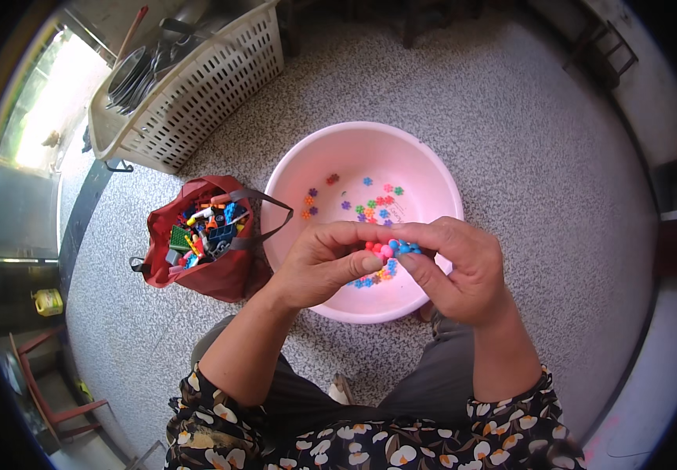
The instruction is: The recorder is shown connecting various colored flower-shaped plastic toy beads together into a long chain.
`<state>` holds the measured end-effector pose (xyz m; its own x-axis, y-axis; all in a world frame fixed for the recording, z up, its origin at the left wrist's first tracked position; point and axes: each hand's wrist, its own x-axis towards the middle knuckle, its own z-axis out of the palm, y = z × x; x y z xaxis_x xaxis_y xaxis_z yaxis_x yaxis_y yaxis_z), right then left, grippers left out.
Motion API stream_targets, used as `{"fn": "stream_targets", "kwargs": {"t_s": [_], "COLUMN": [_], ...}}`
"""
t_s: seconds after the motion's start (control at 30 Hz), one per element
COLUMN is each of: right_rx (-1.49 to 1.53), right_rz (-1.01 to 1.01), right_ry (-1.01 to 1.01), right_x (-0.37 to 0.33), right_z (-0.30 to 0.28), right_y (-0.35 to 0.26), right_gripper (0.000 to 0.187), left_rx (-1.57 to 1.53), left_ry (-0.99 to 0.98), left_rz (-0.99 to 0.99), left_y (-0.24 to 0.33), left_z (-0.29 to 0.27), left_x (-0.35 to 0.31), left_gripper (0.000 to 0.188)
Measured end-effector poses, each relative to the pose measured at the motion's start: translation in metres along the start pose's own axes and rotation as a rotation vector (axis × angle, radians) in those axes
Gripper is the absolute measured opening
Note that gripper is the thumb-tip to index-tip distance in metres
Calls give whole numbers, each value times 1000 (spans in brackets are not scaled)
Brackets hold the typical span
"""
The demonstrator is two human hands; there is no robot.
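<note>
Above the near half of a pink plastic basin [299,168], my two hands meet at a small cluster of knobbly, flower-shaped toy pieces. My left hand [323,262] is closed on the red and pink pieces [386,251] at the cluster's left. Thumb and fingers of my right hand [460,266] pinch the blue pieces [406,247] at its right. Whether the two sides are joined is hard to tell, as fingers cover part of them. Several loose flower-shaped pieces [367,181] in blue, red, green, orange and purple lie on the basin floor, some partly hidden beneath my hands.
Left of the basin stands a red fabric bag [232,286] full of mixed toy bricks [201,235]; its dark handle reaches the basin rim. Farther back is a white slotted basket [205,98] holding pans. A red-framed chair [48,392] and a yellow container [48,301] are far left.
</note>
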<state>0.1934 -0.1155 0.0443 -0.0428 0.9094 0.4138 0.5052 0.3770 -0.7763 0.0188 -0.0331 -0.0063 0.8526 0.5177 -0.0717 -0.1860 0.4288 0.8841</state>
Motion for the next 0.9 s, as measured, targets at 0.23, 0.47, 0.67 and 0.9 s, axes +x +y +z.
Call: {"fn": "stream_targets", "kwargs": {"t_s": [0.23, 0.47, 0.67, 0.9], "right_rx": [-52, -26, -13, 414], "right_rz": [21, 8, 30, 317], "right_ry": [-36, -22, -41, 53], "right_x": [-5, -5, -4, -7], "right_z": [1, 8, 7, 10], "right_y": [0, 4, 6, 5], "right_gripper": [27, 26, 26, 25], "left_rx": [16, 37, -1, 47], "left_ry": [18, 68, 36, -31], "left_rz": [0, 12, -15, 16], "left_y": [-5, -9, -10, 1], "left_z": [-3, -4, -4, 2], "left_x": [0, -1, -2, 1], "left_gripper": [31, 29, 30, 33]}}
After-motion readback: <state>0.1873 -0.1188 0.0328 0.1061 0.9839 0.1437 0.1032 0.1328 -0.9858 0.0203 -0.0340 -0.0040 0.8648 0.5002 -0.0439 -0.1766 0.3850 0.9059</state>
